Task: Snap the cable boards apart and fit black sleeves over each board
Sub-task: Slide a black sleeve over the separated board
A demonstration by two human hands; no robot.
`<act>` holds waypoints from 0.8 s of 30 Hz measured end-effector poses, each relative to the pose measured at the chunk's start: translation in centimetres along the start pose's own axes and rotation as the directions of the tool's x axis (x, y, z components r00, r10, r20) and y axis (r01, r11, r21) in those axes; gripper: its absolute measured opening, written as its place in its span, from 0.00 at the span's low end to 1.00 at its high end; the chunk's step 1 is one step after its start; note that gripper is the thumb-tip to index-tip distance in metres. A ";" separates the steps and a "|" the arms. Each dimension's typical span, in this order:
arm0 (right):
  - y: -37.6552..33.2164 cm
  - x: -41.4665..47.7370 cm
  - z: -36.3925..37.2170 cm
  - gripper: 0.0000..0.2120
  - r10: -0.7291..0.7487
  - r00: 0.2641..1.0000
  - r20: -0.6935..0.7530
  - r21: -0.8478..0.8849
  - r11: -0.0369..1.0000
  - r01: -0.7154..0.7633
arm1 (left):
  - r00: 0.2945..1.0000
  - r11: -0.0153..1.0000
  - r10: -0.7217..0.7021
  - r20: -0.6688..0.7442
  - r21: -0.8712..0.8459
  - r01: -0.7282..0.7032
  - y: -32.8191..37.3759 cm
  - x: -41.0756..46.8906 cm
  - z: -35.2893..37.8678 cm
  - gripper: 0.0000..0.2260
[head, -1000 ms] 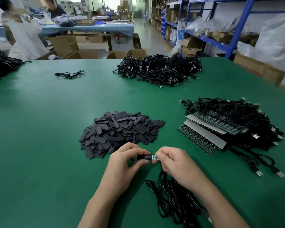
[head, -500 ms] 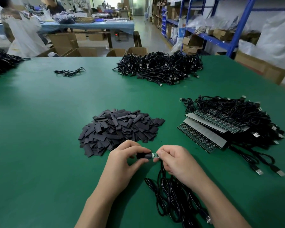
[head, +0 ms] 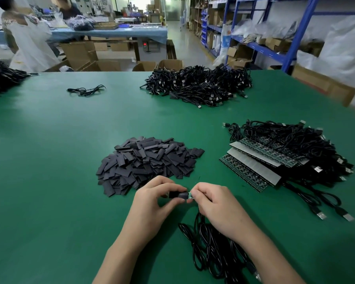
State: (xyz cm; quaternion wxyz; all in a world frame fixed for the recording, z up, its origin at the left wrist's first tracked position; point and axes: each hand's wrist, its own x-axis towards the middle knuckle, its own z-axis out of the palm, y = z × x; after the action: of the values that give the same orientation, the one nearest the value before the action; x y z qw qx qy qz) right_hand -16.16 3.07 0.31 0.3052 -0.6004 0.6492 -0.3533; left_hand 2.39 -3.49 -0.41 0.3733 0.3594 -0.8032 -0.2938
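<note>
My left hand (head: pixel 152 203) pinches a black sleeve (head: pixel 177 194) between thumb and fingers. My right hand (head: pixel 215 203) pinches a small green cable board (head: pixel 190 195) whose left part sits inside the sleeve; a short green strip still shows. The board's black cable (head: pixel 205 249) coils on the green table under my right wrist. Just beyond my hands lies a pile of loose black sleeves (head: pixel 148 160). To the right, strips of joined green boards (head: pixel 252 169) with their cables (head: pixel 295 144) lie stacked.
A large heap of black cables (head: pixel 199 85) sits at the table's far middle, one loose cable (head: pixel 86 91) at far left, another dark heap (head: pixel 0 78) at the left edge. Beyond the table stand cardboard boxes, blue shelving and two people.
The sleeve has slid further over the board, so less green shows between my hands. Both hands have stayed in place.
</note>
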 end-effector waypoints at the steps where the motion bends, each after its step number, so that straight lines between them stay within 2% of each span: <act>1: 0.0 0.0 0.0 0.13 0.002 1.000 0.004 0.011 1.000 -0.002 | 1.000 1.000 0.004 -0.002 0.003 -0.004 0.0 0.1 0.0 0.09; 7: -0.2 0.2 -0.4 0.06 0.035 0.999 -0.042 0.060 0.998 -0.032 | 1.000 1.000 0.005 -0.013 0.024 -0.004 -0.3 0.1 0.0 0.09; 11: -0.6 0.9 -1.5 0.04 0.098 0.994 0.038 0.082 0.992 -0.101 | 0.999 1.000 -0.008 -0.032 0.021 0.009 -0.4 0.1 -0.1 0.09; 15: -0.6 0.7 -2.1 0.03 0.109 0.994 0.000 0.032 0.994 -0.108 | 0.999 1.000 -0.017 -0.045 0.009 0.018 -0.3 0.0 -0.1 0.09; 18: -0.2 0.2 -2.3 0.06 0.070 0.995 -0.073 -0.024 0.997 -0.071 | 0.998 0.999 -0.033 -0.049 0.006 0.034 -0.4 0.1 -0.1 0.09; 24: 0.5 -0.5 -1.7 0.10 0.020 0.996 -0.083 0.029 0.999 -0.018 | 0.998 0.999 -0.035 -0.048 0.019 0.036 -0.4 0.2 0.3 0.09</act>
State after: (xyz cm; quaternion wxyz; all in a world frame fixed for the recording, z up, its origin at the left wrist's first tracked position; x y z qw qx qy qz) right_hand -17.78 3.71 0.84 0.2897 -0.5746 0.6620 -0.3843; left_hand 2.20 -3.85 -0.79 0.3834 0.3844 -0.7904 -0.2838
